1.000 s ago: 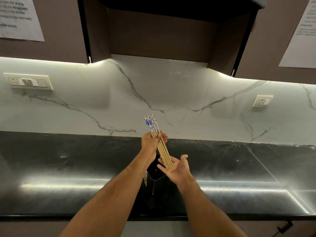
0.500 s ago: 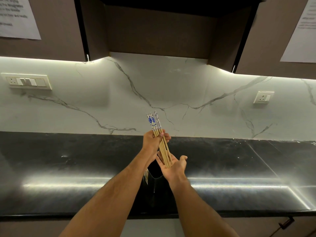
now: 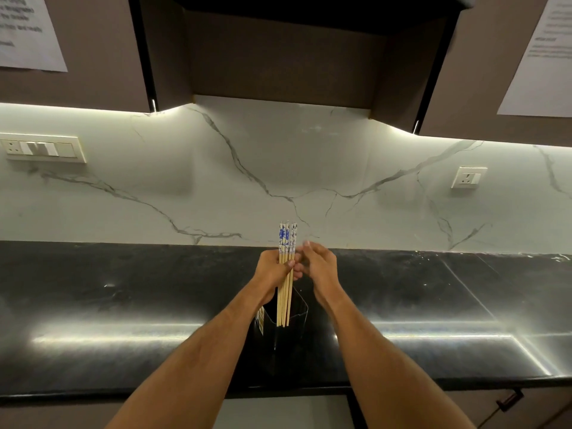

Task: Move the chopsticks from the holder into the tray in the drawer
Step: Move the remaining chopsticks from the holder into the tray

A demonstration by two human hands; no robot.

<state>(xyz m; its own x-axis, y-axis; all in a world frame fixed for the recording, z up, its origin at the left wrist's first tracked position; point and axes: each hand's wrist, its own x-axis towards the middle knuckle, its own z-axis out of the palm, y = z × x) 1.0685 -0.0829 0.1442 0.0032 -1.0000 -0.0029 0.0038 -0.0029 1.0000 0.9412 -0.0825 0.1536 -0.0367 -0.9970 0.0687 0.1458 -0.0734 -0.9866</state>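
My left hand (image 3: 274, 269) grips a bundle of several wooden chopsticks (image 3: 286, 286) with blue-and-white patterned tops, held upright above the counter. Their thin tips hang just over the mouth of the black holder (image 3: 288, 332), which stands on the counter near the front edge between my forearms. My right hand (image 3: 322, 267) is raised beside the bundle, fingers apart and close to the sticks just right of my left hand, holding nothing. No drawer tray is in view.
A black glossy countertop (image 3: 123, 305) runs the full width under a white marble backsplash. Dark wall cabinets hang overhead. A closed drawer front (image 3: 278, 411) and a cabinet handle (image 3: 509, 400) show below the counter's edge. Wall sockets sit at left and right.
The chopstick bundle has turned from tilted to upright. My right hand has left the lower tips, where its palm supported them, and risen beside my left hand.
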